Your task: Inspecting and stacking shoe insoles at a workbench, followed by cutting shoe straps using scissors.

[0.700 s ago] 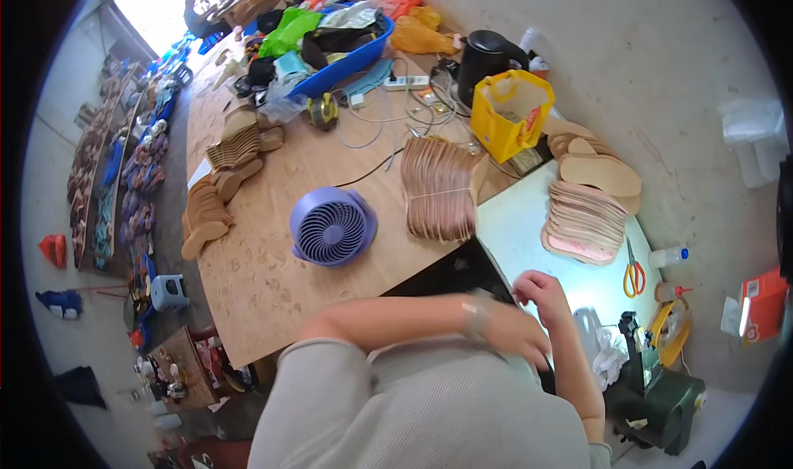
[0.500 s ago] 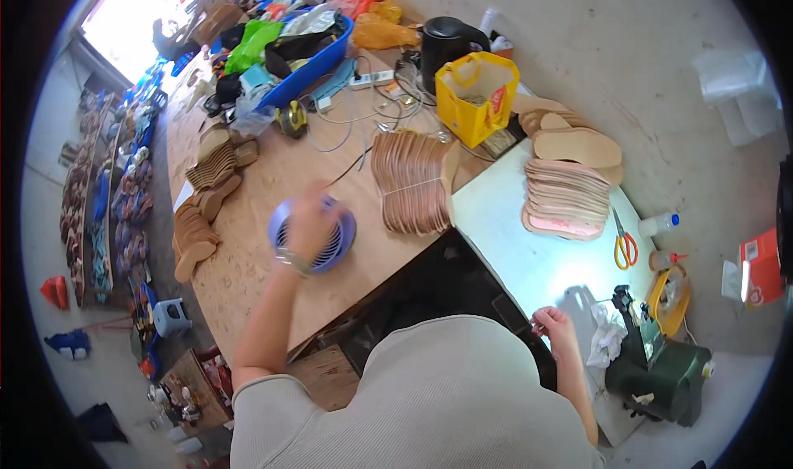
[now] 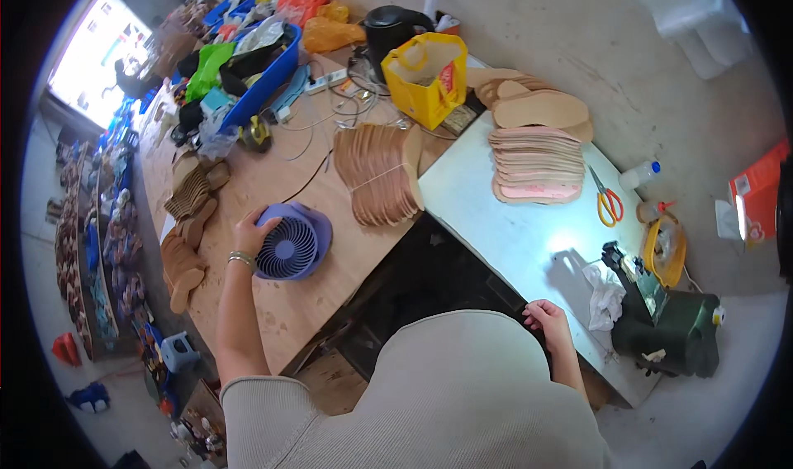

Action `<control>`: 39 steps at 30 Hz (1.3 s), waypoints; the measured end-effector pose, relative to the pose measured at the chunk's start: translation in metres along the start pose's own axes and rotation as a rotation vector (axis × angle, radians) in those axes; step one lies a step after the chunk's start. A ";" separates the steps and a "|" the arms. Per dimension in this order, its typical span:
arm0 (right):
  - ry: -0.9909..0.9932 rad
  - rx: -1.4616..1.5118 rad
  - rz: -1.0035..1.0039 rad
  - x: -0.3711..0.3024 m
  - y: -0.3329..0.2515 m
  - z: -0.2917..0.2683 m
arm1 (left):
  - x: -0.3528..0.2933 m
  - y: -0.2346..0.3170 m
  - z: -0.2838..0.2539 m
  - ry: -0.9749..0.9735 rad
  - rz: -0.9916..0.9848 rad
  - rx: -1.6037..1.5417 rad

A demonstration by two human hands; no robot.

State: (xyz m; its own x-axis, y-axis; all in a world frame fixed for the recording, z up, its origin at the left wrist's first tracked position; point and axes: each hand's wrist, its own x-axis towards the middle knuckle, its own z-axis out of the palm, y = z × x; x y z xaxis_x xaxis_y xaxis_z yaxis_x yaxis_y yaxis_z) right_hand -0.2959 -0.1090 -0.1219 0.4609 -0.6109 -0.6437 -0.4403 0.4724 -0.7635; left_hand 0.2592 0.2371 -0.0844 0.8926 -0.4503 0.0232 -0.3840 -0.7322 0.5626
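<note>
The left hand [image 3: 249, 235] grips a round purple plastic fan [image 3: 288, 249] on the tan wooden table [image 3: 289, 316], while the right hand [image 3: 547, 318], loosely curled, contents unclear, is at the white tabletop's [image 3: 512, 246] edge.

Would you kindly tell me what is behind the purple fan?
A black cable lies on the wooden table behind the fan; whether it joins the fan is hidden.

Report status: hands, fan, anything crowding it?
Left hand on purple fan, left edge. Right hand curled by white tabletop, contents unclear. Banded insole stack close right of fan.
</note>
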 end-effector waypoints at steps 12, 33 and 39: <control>-0.090 0.044 -0.004 0.045 -0.005 -0.015 | 0.004 -0.006 -0.009 -0.186 0.076 0.123; 0.199 0.855 -0.091 0.275 -0.075 -0.040 | 0.093 0.472 0.431 -0.441 0.829 0.084; -0.020 1.027 -0.014 0.197 -0.041 0.039 | 0.014 0.451 0.434 -0.771 1.141 -0.036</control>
State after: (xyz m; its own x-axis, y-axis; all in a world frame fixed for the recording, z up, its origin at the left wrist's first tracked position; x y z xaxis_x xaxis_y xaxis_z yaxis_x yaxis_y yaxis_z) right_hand -0.1565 -0.2238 -0.2195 0.4781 -0.6141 -0.6280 0.4324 0.7869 -0.4403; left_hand -0.0038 -0.3210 -0.1892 -0.2705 -0.9623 0.0292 -0.7913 0.2395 0.5626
